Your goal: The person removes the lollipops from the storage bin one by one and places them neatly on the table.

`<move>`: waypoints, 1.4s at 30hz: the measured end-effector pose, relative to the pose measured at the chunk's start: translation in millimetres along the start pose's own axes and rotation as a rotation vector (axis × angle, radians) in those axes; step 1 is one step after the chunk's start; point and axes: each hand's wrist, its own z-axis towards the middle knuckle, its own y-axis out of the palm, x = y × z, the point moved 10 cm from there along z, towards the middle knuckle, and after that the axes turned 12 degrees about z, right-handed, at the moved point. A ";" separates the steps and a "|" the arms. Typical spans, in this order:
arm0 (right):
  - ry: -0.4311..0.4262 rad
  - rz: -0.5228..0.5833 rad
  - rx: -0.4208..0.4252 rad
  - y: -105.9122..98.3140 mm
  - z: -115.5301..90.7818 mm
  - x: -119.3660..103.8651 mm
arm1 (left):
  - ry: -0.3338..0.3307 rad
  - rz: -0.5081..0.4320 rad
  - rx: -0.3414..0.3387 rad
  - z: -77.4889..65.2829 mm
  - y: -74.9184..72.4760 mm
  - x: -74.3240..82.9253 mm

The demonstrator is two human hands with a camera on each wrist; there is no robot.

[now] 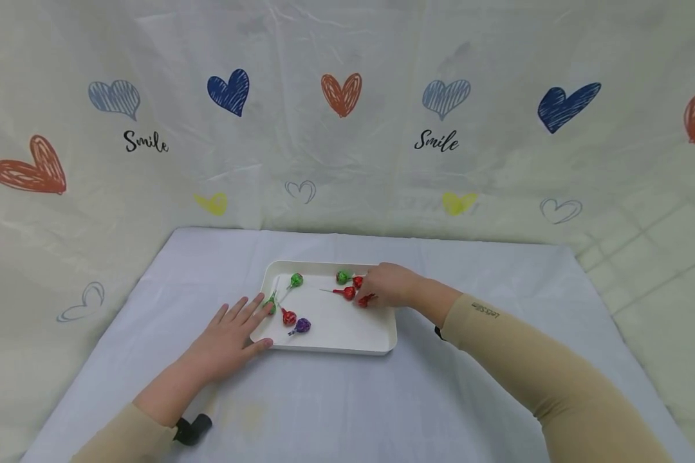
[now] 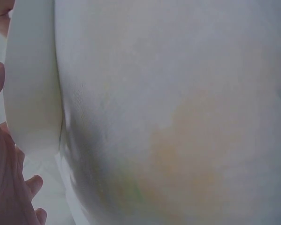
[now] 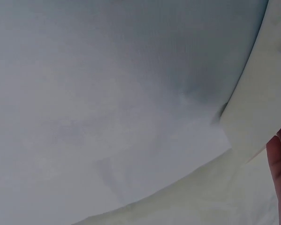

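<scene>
A white tray (image 1: 336, 334) holds several wrapped lollipops. Toward its left lie a green lollipop (image 1: 296, 280), another green one (image 1: 272, 307) partly covered by fingers, a red one (image 1: 288, 317) and a purple one (image 1: 304, 325). My left hand (image 1: 226, 344) rests at the tray's left edge, fingers spread. At the right side my right hand (image 1: 389, 285) reaches in with curled fingers and pinches a red lollipop (image 1: 365, 300), its stick hidden. Beside those fingertips are a green lollipop (image 1: 342, 277) and two more red lollipops, one (image 1: 357, 281) behind and one (image 1: 347, 293) to the left.
Under the tray is a table with a white cloth (image 1: 324, 405). A pale curtain (image 1: 347, 154) printed with hearts and "Smile" stands behind it and at both sides. Black wrist gear (image 1: 192, 429) shows below the left forearm. Both wrist views show mostly cloth and tray wall.
</scene>
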 end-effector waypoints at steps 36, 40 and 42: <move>0.070 0.160 0.212 -39.7 -90.2 23.5 | 0.009 0.036 0.026 -2.8 -3.7 3.9; 0.093 0.186 0.244 -34.4 -114.7 38.9 | 0.009 0.029 0.020 -3.8 -6.7 5.4; 0.103 0.190 0.259 -32.5 -124.3 45.4 | 0.008 0.025 0.022 -4.1 -7.1 5.0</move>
